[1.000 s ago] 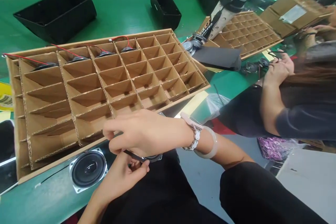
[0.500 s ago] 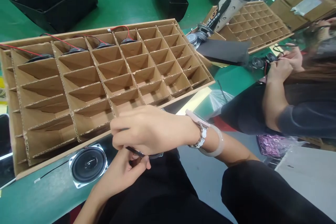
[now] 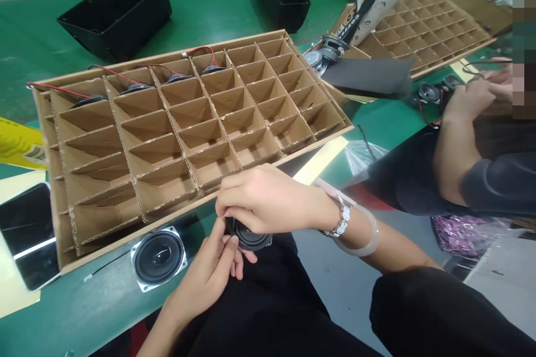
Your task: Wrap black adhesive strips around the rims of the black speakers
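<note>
Over my lap, my left hand (image 3: 215,262) grips a round black-coned speaker (image 3: 250,239) by its left edge, with thumb and fingers closed. My right hand (image 3: 272,201) reaches across the top of it, its fingers pinched together at the upper left rim, close to my left fingertips. What sits in that pinch is hidden, and the right hand covers much of the speaker. On the green table to the left lies another speaker (image 3: 159,258) with a square metal frame, face up. A thin black lead with a white plug (image 3: 87,278) trails from it.
A divided cardboard tray (image 3: 209,122) spans the table, with wired speakers along its back row. Black boxes (image 3: 115,17) stand behind. A phone (image 3: 31,237) lies left, near a yellow object (image 3: 23,142). At right, a co-worker's hands (image 3: 469,97) work beside small speakers (image 3: 430,92).
The view has swung left, shifting things right. A black strip that showed between my hands is no longer distinct. More of the held speaker's face now shows beneath my right hand.
</note>
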A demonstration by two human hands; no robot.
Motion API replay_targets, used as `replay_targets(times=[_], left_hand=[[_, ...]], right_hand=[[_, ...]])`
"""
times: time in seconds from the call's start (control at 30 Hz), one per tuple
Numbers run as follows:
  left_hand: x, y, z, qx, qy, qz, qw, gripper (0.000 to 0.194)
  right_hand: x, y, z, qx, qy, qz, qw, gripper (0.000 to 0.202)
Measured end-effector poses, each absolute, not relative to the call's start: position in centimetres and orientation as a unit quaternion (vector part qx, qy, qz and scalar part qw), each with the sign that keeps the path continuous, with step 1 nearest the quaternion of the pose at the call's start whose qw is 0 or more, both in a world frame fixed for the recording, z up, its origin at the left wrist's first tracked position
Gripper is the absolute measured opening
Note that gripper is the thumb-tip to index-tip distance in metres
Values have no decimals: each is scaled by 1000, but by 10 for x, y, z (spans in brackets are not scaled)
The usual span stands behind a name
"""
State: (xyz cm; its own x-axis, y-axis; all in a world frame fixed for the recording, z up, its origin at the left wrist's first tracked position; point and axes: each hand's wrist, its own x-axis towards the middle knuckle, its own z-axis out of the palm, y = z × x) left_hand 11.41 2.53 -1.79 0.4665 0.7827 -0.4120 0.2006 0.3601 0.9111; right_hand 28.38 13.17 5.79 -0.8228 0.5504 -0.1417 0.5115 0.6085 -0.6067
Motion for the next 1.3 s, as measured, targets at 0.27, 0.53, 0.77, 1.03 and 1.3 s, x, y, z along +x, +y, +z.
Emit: replay_targets(times=[0.27,0.53,0.77,1.03,1.3], left_hand=[[119,20,-20,488,537,255,639,29],[130,19,-24,454,585,333,584,27],[133,9,-23,453,584,361,568,22],[126,14,-21,449,576,378,570,19],[138,9,-18,391,582,381,603,30]], right_hand=[[288,128,52,-310,-887,337,60,20],[288,124,46,-317,-883,336,78,21],[283,122,46,-261,-893,354,91,23],[275,120,49,-259,-909,318,80,18],[281,117,44,-285,-898,328,69,21]])
